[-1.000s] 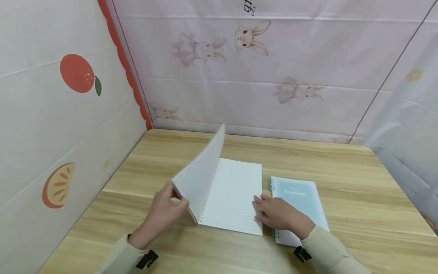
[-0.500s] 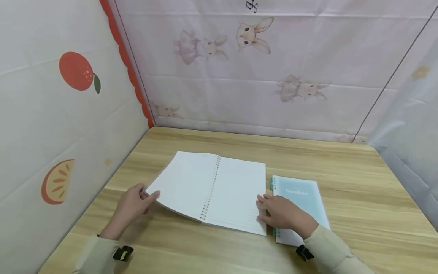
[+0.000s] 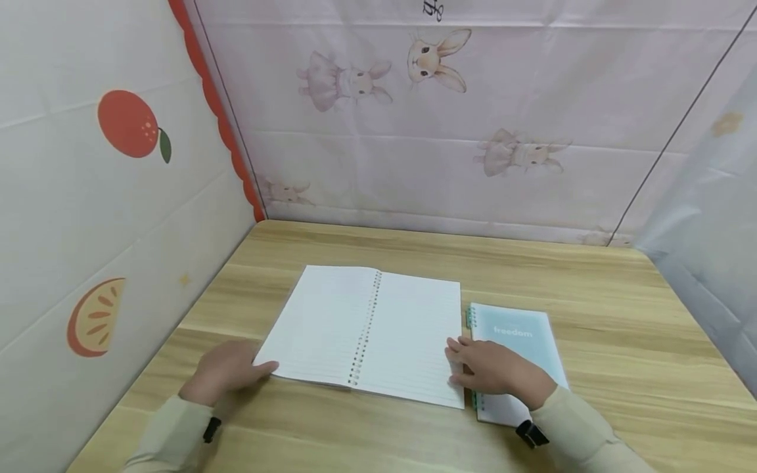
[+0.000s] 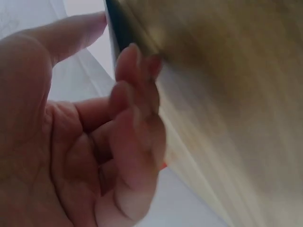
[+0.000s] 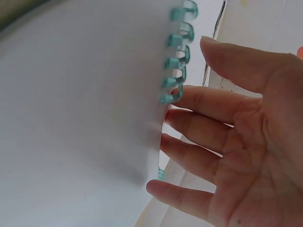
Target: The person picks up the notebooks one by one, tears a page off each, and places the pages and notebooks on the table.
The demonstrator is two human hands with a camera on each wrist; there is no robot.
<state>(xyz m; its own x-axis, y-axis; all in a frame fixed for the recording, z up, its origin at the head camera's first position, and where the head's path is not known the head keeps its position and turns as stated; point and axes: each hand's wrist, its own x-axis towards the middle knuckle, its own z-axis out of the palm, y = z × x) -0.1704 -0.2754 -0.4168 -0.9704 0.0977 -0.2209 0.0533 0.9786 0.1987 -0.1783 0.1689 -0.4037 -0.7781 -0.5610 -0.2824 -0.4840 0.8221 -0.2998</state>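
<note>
A spiral notebook (image 3: 408, 335) lies open on the wooden table, with lined white pages on both sides of its ring binding. My left hand (image 3: 227, 368) holds its lower left corner, thumb on the page. In the left wrist view, the page edge and dark cover (image 4: 117, 30) pass between the thumb and the curled fingers. My right hand (image 3: 493, 371) rests at the right edge of the open notebook, fingers extended and touching the page margin. Beneath that hand and wrist, partly hidden, is a closed light blue notebook (image 3: 514, 332) marked "freedom", with teal rings.
The wooden table (image 3: 390, 433) meets a pink rabbit-print cloth (image 3: 378, 164) at the back. To the left hangs a white cloth with fruit prints (image 3: 127, 125). A pale cloth (image 3: 710, 276) borders the right side.
My left hand has turned the raised left part of the notebook over to the left and lowered it onto the table. The right hand has stayed nearly in place.
</note>
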